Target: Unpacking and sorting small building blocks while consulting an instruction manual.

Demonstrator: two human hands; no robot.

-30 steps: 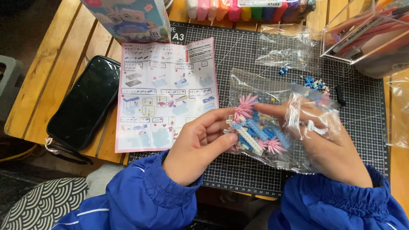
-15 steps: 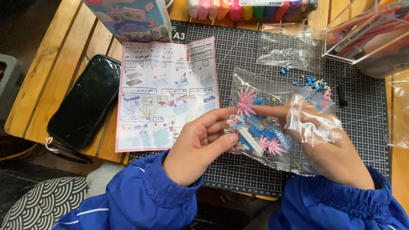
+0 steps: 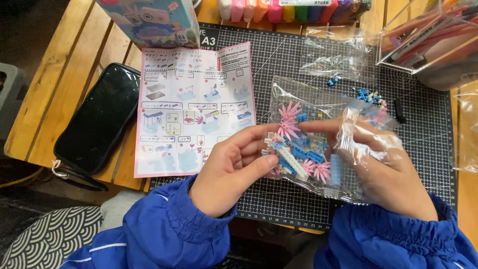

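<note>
Both hands grip a clear bag of blocks point(image 3: 308, 149) between them: left hand point(image 3: 231, 169) pinches its near edge, right hand point(image 3: 393, 174) holds the far side. Seemingly opening it; next needs a firm tear. Instruction sheet point(image 3: 194, 104) lies left

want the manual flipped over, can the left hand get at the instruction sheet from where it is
Probably yes: the instruction sheet lies flat just beside the left hand with nothing between them, but that hand is pinching the clear bag of small bricks and would have to let go.
</note>
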